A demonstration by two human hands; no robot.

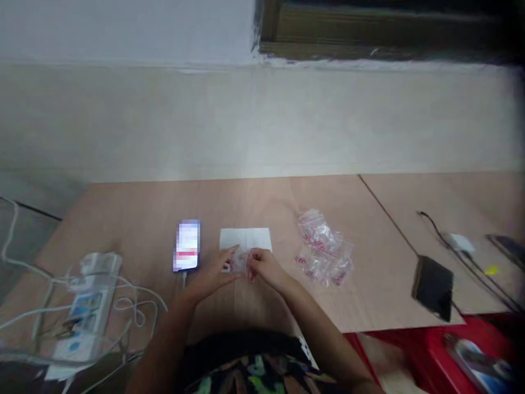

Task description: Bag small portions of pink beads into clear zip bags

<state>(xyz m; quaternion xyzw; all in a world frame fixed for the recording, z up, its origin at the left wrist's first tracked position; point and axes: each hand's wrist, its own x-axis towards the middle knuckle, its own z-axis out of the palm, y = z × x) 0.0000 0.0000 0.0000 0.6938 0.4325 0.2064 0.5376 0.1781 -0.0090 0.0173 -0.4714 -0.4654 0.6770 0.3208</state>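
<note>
A small clear plastic zip bag [238, 260] lies between my hands, over the lower part of a white sheet of paper [245, 236] on the table. My left hand [215, 272] rests at the bag's left side, thumb and forefinger spread apart around it. With fingertips pinched together, my right hand [266, 267] grips the bag's right edge, where a reddish strip shows. What is inside this bag is too small to make out. To the right sits a pile of similar clear bags [326, 249] with pinkish-red marks or contents.
A lit phone [187, 245] with a cable lies left of the paper. Farther left, a white power strip [88, 306] stands among tangled white cables. On the right are a dark wallet-like object [433, 287], black cables [463, 253] and another dark device [508, 249]. Red stools [435, 350] stand below the table edge.
</note>
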